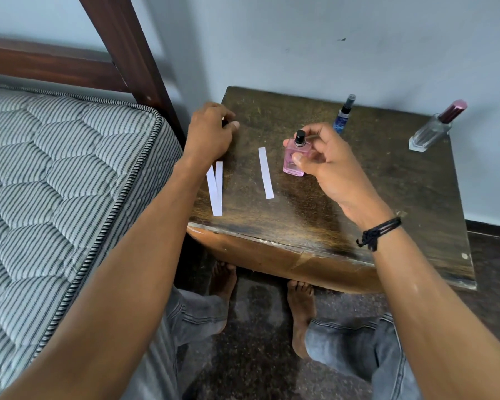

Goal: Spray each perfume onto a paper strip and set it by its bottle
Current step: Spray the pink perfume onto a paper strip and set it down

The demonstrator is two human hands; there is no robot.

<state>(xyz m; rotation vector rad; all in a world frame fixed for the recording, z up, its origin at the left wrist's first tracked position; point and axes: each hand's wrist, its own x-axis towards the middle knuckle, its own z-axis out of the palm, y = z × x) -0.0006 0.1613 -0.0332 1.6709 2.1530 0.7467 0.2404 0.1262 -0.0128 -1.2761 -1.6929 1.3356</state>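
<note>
one pink bottle point(290, 158), scuffed table point(315, 203), striped mattress point(55, 183)

**No lettering we can read**

We find no legible word, number, brand or sign on anything here. The blue bottle point(340, 124) carries a patterned label, but whatever may be printed on it is too small and blurred for us to make out. The pink bottle point(291, 157), the clear bottle point(430, 134) with its maroon cap and the white paper strips point(266, 173) show us only plain faces.
</note>
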